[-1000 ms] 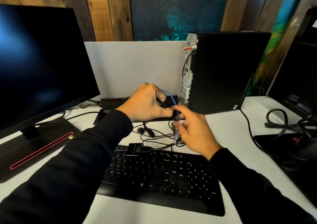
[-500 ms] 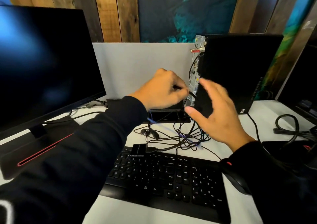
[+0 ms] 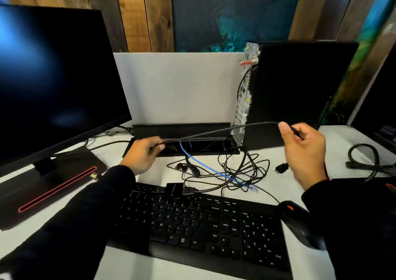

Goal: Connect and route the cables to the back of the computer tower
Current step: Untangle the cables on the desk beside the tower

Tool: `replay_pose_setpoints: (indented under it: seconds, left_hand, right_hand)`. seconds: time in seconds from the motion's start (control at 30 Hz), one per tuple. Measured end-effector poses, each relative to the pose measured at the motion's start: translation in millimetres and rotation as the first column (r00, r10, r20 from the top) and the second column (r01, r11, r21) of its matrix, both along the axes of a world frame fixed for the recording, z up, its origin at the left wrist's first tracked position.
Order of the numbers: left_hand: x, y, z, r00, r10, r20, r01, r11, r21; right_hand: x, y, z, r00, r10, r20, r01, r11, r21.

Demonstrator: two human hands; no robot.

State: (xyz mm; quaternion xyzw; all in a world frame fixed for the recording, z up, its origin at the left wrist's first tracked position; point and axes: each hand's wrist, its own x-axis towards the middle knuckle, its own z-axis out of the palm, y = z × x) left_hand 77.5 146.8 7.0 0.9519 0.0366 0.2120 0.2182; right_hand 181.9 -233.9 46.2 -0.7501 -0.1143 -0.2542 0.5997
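monitor (image 3: pixel 53 82): left, base edge beside keyboard (image 3: pixel 203 226)
tower (image 3: pixel 300 91): upright, rear ports facing left, bare desk (image 3: pixel 334 138) to its right
black cable (image 3: pixel 214 130): stretched between hands, before tower's rear edge
left hand (image 3: pixel 141 155): gripping cable
right hand (image 3: pixel 304 148): pinching cable

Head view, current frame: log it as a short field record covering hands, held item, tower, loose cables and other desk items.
left hand: grips one end of the black cable
right hand: pinches the same cable farther along
black cable: stretched between both hands, above the desk
computer tower: upright, rear ports facing left, one cable already plugged in
loose cables: tangled black pile with a blue cable running into the desk cable box
other items: keyboard, mouse, monitor
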Motion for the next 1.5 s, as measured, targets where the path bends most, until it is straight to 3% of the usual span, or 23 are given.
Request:
replay_pose_setpoints:
  seconds: [0.13,0.3,0.5,0.67,0.8,0.97,1.1,1.2,1.27,1.4,1.5]
  left_hand:
    - [0.9,-16.4,4.4,0.976,0.028,0.214,-0.022,0.999,-0.031]
    - [4.2,-23.9,25.9,0.939,0.041,0.341,0.005,0.991,-0.132]
    - [7.5,-46.1,88.8,0.871,-0.07,0.487,0.13,0.987,-0.091]
    - [11.5,-53.7,96.4,0.844,-0.078,0.531,0.159,0.981,-0.107]
    - [11.4,-68.8,97.7,0.845,-0.148,0.514,0.202,0.978,-0.05]
    - [14.4,-84.1,127.3,0.833,-0.223,0.507,0.241,0.97,0.029]
    - [11.8,-72.8,109.7,0.923,-0.251,0.293,0.28,0.958,-0.059]
    - [11.2,-46.9,68.3,0.98,-0.193,0.052,0.198,0.975,-0.101]
    - [7.4,-28.2,42.4,0.986,-0.164,-0.026,0.16,0.982,-0.104]
    - [7.4,-18.3,23.3,0.985,-0.175,0.001,0.173,0.972,-0.16]
    - [12.8,-31.9,38.7,0.972,-0.114,0.207,0.158,0.965,-0.21]
  right_hand:
    - [3.1,5.3,-1.9,1.0,-0.001,0.013,0.002,0.997,-0.072]
    - [4.1,10.4,-6.2,0.999,0.039,-0.027,-0.044,0.972,-0.229]
    - [-8.3,29.9,13.8,0.974,0.092,0.205,-0.028,0.955,-0.296]
    - [-13.2,33.1,32.8,0.963,0.04,0.268,0.04,0.957,-0.287]
    - [-20.2,51.8,54.3,0.962,0.129,0.24,-0.019,0.909,-0.416]
    - [-28.7,90.7,79.7,0.905,0.285,0.315,-0.093,0.856,-0.508]
    - [-27.5,104.2,85.4,0.891,0.277,0.359,-0.051,0.848,-0.527]
    - [-28.6,101.2,92.2,0.897,0.21,0.389,-0.009,0.888,-0.459]
    - [-28.9,98.4,99.8,0.887,0.192,0.421,-0.003,0.912,-0.41]
    - [-27.2,102.0,104.1,0.857,0.135,0.498,0.01,0.961,-0.277]
    - [-24.3,102.6,104.3,0.859,0.055,0.51,0.015,0.991,-0.132]
